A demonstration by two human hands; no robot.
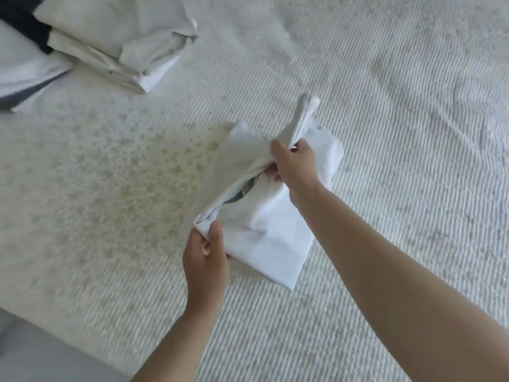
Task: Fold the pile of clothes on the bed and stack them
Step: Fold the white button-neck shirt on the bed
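A white garment (264, 221), partly folded into a narrow shape, lies in the middle of the bed. My left hand (205, 257) pinches its near left corner. My right hand (296, 164) grips a bunched part near its far end, and a strip of the cloth sticks up above that hand. Between the two hands the upper layer is lifted off the bed, while the lower part rests flat. A stack of folded light clothes (118, 48) sits at the far left of the bed.
The bed (385, 133) is covered by a white ribbed spread. A dark garment (24, 26) and a pale one (24, 75) lie at the far left corner beside the stack. The bed's near edge and grey floor (41, 354) show at lower left.
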